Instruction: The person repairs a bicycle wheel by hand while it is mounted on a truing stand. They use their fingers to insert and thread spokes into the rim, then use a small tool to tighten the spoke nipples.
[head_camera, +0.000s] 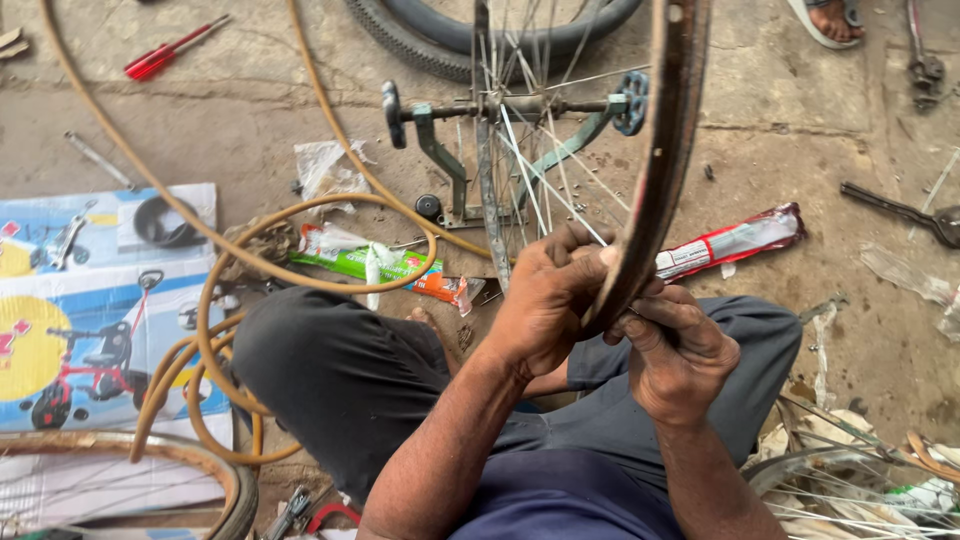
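The person wears dark grey trousers, creased at the bent knees, and a dark blue top (only its lower front shows). Both forearms are bare, with no sleeves, watch or rings visible on either hand.

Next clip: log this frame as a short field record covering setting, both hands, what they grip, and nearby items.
setting: person seated on a concrete floor
left hand: gripping the wheel rim from its left side
right hand: pinching the rim's lower edge
rim: rusty, spoked, mounted in a truing stand
nearby: tan hose, red screwdriver, printed cardboard box, tyre
other person: sandalled foot at top
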